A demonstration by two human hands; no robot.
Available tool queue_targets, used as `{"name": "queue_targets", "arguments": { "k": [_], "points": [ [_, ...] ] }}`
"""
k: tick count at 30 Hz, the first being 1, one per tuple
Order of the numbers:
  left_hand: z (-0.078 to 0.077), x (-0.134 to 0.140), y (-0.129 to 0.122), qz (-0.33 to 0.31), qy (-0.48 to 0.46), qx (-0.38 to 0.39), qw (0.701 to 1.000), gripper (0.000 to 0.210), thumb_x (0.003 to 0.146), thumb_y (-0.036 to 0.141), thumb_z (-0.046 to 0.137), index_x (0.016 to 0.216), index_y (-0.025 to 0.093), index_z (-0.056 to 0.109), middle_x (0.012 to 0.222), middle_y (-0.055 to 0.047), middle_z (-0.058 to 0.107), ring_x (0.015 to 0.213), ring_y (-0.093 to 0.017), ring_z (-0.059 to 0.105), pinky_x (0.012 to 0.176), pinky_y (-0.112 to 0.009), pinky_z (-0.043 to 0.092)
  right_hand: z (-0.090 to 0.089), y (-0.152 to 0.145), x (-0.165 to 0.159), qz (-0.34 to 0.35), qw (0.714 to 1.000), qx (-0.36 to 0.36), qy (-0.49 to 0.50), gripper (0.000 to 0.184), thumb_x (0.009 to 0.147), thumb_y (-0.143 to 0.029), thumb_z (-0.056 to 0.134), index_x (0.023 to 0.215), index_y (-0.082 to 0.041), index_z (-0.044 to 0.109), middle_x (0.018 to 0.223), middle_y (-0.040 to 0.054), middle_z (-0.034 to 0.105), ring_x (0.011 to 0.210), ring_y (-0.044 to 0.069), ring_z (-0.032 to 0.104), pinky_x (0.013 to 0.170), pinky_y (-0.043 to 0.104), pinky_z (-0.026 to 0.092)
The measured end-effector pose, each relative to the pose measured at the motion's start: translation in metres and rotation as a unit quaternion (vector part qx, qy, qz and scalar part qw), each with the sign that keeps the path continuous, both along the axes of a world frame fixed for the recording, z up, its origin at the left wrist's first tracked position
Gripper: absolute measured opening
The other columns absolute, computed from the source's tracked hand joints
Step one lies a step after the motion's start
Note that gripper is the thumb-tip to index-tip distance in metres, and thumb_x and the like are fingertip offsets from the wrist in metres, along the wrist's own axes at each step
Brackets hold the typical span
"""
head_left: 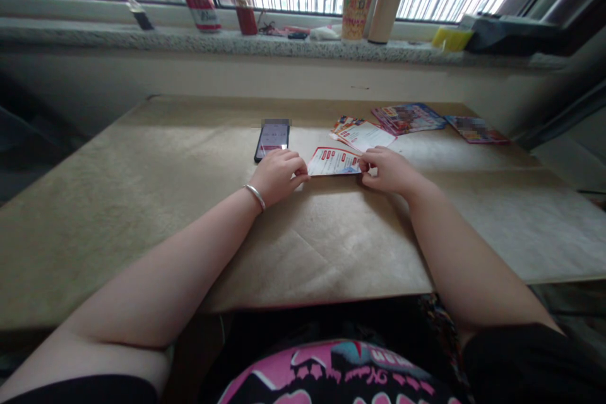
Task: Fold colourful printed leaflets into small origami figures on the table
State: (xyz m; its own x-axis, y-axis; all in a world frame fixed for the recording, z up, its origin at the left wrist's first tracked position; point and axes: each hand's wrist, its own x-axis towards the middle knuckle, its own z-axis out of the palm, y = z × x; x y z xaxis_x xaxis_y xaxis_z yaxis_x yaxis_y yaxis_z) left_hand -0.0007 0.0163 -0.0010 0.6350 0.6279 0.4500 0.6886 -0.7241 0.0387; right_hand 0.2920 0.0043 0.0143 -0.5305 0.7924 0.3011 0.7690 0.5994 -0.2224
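A white printed card (334,161) with a red border and red labels is held just over the table by its two short sides. My left hand (281,175), with a silver bangle at the wrist, pinches its left edge. At the right edge, the fingers of my right hand (386,169) are closed on the same card. Just behind lie several more cards (367,135), fanned and overlapping, white and orange. A smartphone (273,139) with a lit screen rests beyond my left hand.
Colourful printed packets (409,118) lie at the table's back right, with another packet (476,129) beside them. The beige-covered table (142,221) meets the wall below a stone windowsill (165,39). On the sill stand a red can (201,6), a patterned cup (357,9) and a yellow object (452,38).
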Motion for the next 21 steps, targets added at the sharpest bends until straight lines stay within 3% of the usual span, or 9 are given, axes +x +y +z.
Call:
{"name": "queue_targets", "arguments": {
  "k": [15, 21],
  "points": [
    [-0.005, -0.003, 0.005, -0.042, 0.042, -0.06, 0.996, 0.023, 0.081, 0.039, 0.07, 0.07, 0.019, 0.064, 0.071, -0.002, 0.065, 0.07, -0.017, 0.056, 0.068, -0.03, 0.037, -0.009, 0.008, 0.009, -0.009, 0.998, -0.042, -0.036, 0.007, 0.067, -0.016, 0.058, 0.072, -0.021, 0.059, 0.077, 0.0029, 0.064, 0.072, 0.018, 0.055, 0.066, 0.028, 0.04],
    [-0.007, -0.003, 0.006, -0.066, 0.048, -0.046, 0.996, 0.03, 0.082, 0.044, 0.069, 0.068, 0.019, 0.062, 0.07, -0.001, 0.064, 0.068, -0.015, 0.054, 0.065, -0.028, 0.035, -0.01, 0.004, 0.006, -0.087, 0.994, 0.012, -0.061, 0.004, 0.075, -0.022, 0.058, 0.077, -0.022, 0.061, 0.084, 0.0055, 0.066, 0.081, 0.021, 0.057, 0.068, 0.031, 0.041]
  ]
}}
